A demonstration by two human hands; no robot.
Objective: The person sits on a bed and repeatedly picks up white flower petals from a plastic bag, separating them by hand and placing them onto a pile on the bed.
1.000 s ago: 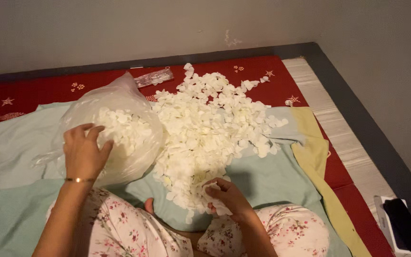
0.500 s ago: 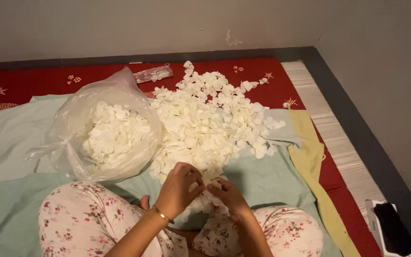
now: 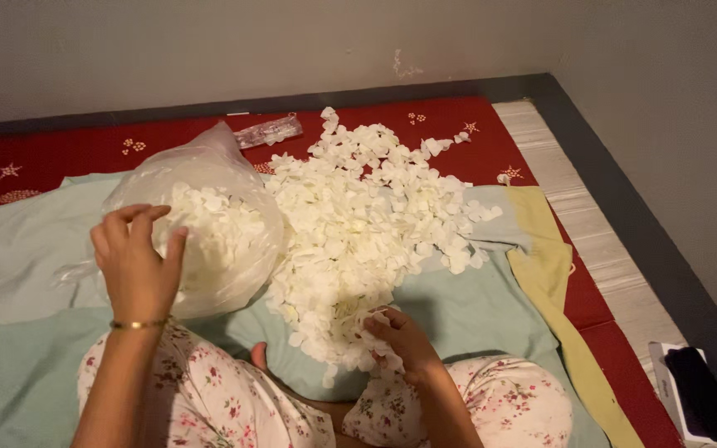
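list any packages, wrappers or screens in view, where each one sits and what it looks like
Clear plastic bag: on the pale green sheet at left hand, rounded, holding white petals.
Small clear wrapper: on the red mat near the wall, long, crumpled.
Dark phone-like slab: bottom right on a white box, screen not visible.

Red star-patterned mat (image 3: 60, 153), pale green cloth (image 3: 18, 249) spread on it, yellow cloth (image 3: 541, 257) alongside

A heap of petals (image 3: 367, 216) lies on a sheet (image 3: 475, 315) over a mat (image 3: 68, 153), with a petal-filled plastic bag (image 3: 209, 224) to its left and a phone (image 3: 703, 390) at far right.
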